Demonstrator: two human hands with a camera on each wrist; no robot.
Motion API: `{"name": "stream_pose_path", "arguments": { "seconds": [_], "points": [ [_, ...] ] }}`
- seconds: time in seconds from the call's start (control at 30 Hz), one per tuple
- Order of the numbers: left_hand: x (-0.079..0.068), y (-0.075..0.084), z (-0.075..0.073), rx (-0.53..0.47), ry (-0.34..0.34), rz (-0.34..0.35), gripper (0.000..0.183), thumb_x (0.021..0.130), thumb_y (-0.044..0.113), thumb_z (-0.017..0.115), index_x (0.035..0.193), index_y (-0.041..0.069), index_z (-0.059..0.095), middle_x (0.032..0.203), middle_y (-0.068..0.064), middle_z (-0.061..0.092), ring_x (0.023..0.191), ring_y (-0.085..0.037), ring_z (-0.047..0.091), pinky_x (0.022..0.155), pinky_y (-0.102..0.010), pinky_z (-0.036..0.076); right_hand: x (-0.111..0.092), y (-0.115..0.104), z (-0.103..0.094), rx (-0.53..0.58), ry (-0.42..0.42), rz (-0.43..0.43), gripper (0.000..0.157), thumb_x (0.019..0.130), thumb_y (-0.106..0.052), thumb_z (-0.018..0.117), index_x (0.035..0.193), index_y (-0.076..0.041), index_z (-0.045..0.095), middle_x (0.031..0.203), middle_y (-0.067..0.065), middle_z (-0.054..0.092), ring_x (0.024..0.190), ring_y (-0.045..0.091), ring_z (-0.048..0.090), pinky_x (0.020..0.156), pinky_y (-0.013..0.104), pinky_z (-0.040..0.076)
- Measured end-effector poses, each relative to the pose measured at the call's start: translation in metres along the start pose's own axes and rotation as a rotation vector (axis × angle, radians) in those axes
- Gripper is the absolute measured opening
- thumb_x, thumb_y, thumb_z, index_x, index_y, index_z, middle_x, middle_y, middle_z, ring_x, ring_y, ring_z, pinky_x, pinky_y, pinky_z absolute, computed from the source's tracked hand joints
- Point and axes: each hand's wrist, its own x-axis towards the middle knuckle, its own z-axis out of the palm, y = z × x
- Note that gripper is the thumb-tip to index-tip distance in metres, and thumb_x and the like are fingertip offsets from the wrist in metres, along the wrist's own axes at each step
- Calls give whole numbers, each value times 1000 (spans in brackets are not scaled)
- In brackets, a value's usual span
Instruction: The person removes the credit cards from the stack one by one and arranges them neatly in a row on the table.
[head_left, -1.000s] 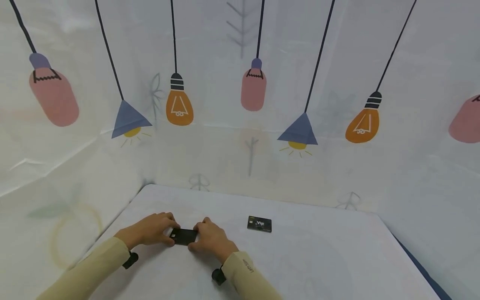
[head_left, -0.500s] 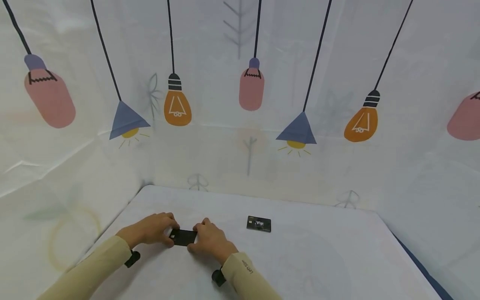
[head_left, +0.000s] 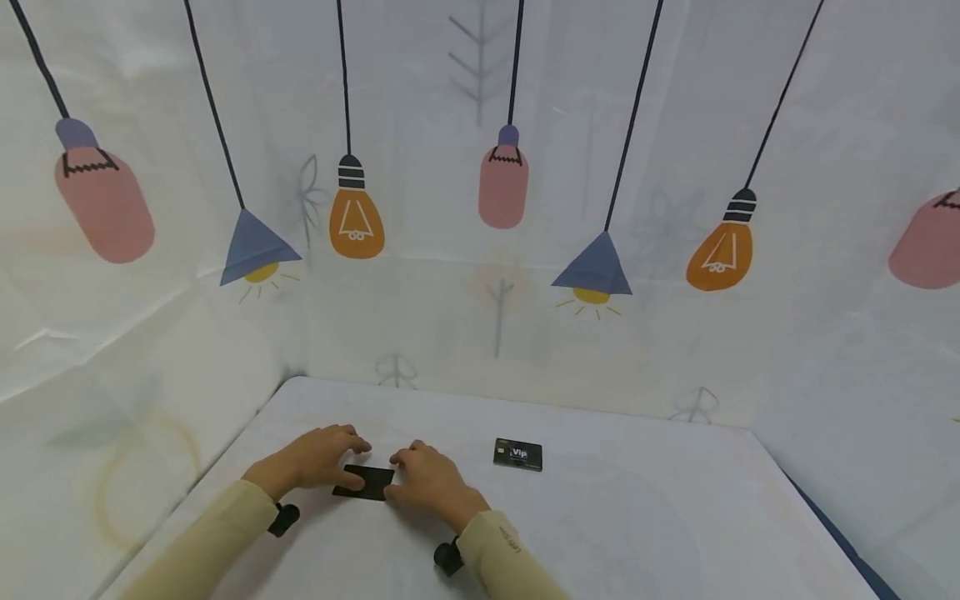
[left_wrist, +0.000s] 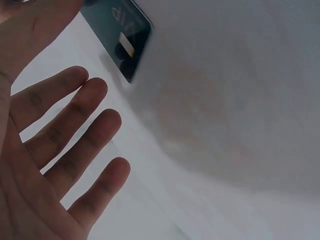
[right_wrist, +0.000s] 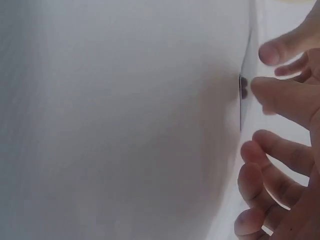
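Note:
A dark bank card (head_left: 372, 490) with a gold chip lies on the white table between my two hands. My left hand (head_left: 318, 458) is over its left side, the thumb overlapping the card in the head view. From the left wrist, the card's glossy chip end (left_wrist: 117, 35) shows beyond my spread fingers (left_wrist: 102, 132). My right hand (head_left: 433, 483) is at the card's right edge, thumb tip right beside it and fingers loosely bent. In the right wrist view the card (right_wrist: 241, 102) appears almost edge-on, low against the table, with a gap before the right thumb.
A second black card (head_left: 518, 455) marked "Vip" lies flat on the table (head_left: 637, 517), to the right of my hands. Behind the table hangs a pale cloth (head_left: 435, 317) printed with lamps and bulbs. Both wrists wear small black cameras (head_left: 448, 557).
Both hands held the card by its ends before; now they have let go. The left fingers have lifted and spread, with the thumb moved over the card. The Vip card stays put.

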Motion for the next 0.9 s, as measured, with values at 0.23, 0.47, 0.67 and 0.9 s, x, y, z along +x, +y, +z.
{"name": "stream_pose_path", "arguments": {
  "seconds": [0.23, 0.47, 0.67, 0.9],
  "points": [
    [19, 19, 4, 57, 60, 14, 49, 87, 43, 79, 120, 7, 73, 114, -7, 66, 100, -28, 63, 88, -50, 52, -8, 23, -11, 84, 46, -14, 44, 88, -38, 78, 127, -19, 69, 106, -6, 62, 98, 10, 60, 86, 32, 52],
    [41, 37, 16, 83, 83, 35, 49, 88, 41, 78, 122, 7, 72, 116, -10, 66, 106, -32, 62, 90, -53, 50, -17, 48, -22, 128, 100, -21, 43, 89, -34, 78, 127, -16, 68, 109, -3, 63, 100, 14, 60, 86, 35, 52],
    [59, 53, 23, 52, 90, 64, 48, 89, 41, 78, 124, 8, 71, 117, -8, 65, 107, -31, 62, 91, -52, 50, -25, 71, -33, 122, 131, -1, 44, 91, -33, 76, 130, -16, 66, 113, -1, 63, 101, 17, 60, 84, 37, 52],
    [86, 70, 30, 70, 109, 93, 50, 90, 45, 76, 127, 12, 70, 118, -7, 65, 108, -28, 60, 92, -48, 48, -35, 101, -60, 128, 172, 9, 45, 92, -27, 74, 133, -11, 64, 117, 5, 63, 101, 23, 60, 83, 42, 51]
  ]
}}
